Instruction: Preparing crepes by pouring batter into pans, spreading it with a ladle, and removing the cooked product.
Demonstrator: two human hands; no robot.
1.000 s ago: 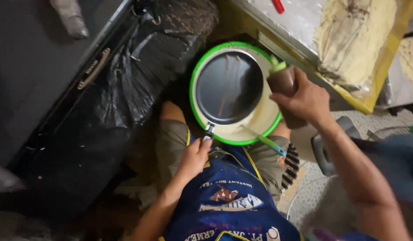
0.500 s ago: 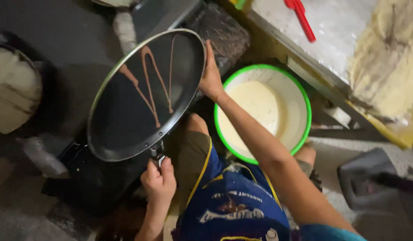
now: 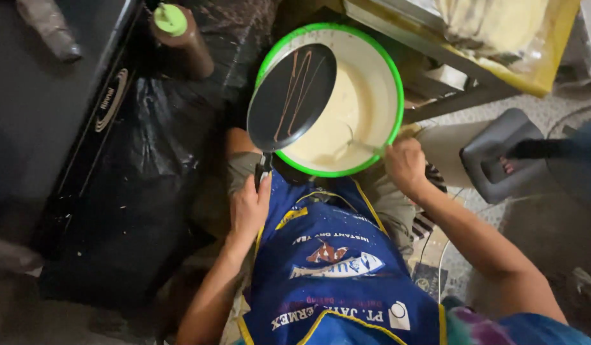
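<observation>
Left hand [image 3: 247, 207] fingers wrapped tight on the handle of the dark pan [image 3: 292, 96], which hangs tilted over the green-rimmed basin of pale batter [image 3: 346, 108] — brown zigzag lines on its face. Right hand [image 3: 407, 167] at the basin's 4 o'clock rim, closed on a thin ladle handle [image 3: 362, 145]. Squeeze bottle [image 3: 180, 38] at the pan's 10 o'clock. Risk: too steep a tilt — batter could run off the pan's edge.

Brown squeeze bottle with a light-green cap [image 3: 180, 38]: upper left of the green-rimmed white batter bucket [image 3: 392, 83]. White oval emblem [image 3: 112, 99] on the black appliance, left of the bucket. Blue apron printed with white, red and yellow label graphics [image 3: 334, 262], below the bucket.
</observation>
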